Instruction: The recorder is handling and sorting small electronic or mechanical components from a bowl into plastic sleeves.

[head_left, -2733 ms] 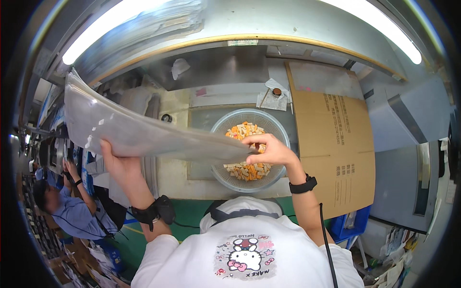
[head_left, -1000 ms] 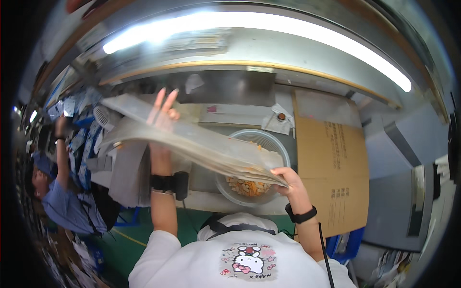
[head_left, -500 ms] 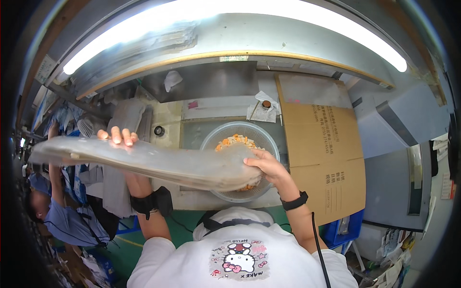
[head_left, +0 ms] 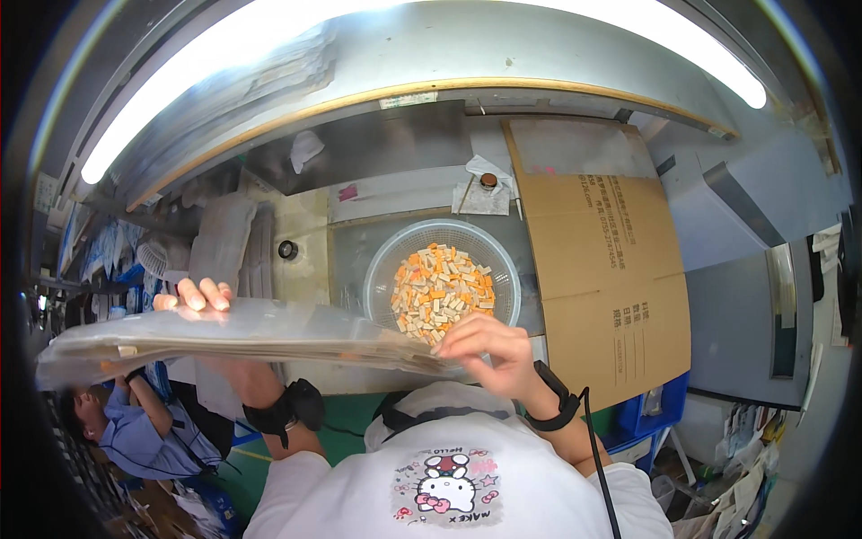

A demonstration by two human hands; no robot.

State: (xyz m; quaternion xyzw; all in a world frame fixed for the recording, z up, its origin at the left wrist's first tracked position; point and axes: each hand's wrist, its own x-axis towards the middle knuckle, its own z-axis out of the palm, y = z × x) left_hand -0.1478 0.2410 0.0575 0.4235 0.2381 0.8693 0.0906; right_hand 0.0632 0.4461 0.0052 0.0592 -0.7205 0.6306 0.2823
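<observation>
A long stack of thin, see-through plastic sheets [head_left: 269, 340] is held up across my front, left of and nearer than a round colander [head_left: 510, 269]. My left hand [head_left: 193, 298] grips its far edge, fingers curled over the top and the thumb hidden behind the sheets. At the right end my right hand [head_left: 494, 350] pinches the sheets' corner between thumb and fingers, just over the colander's near rim. Inside the colander lie many small orange and beige blocks [head_left: 444, 287]. A few similar small pieces show near the stack's left end.
An upright-printed cardboard sheet [head_left: 593, 260] covers the bench on the right. Behind the colander, a small brown-topped jar [head_left: 488, 181] sits on white paper. A black round cap [head_left: 286, 250] and grey stacked sheets [head_left: 220, 238] are at left. Another person [head_left: 153, 431] is at far left.
The plastic sheets have come nearer to me and flattened out, uncovering the colander and its blocks. My right hand has moved nearer with their corner; my left hand has shifted slightly left and nearer.
</observation>
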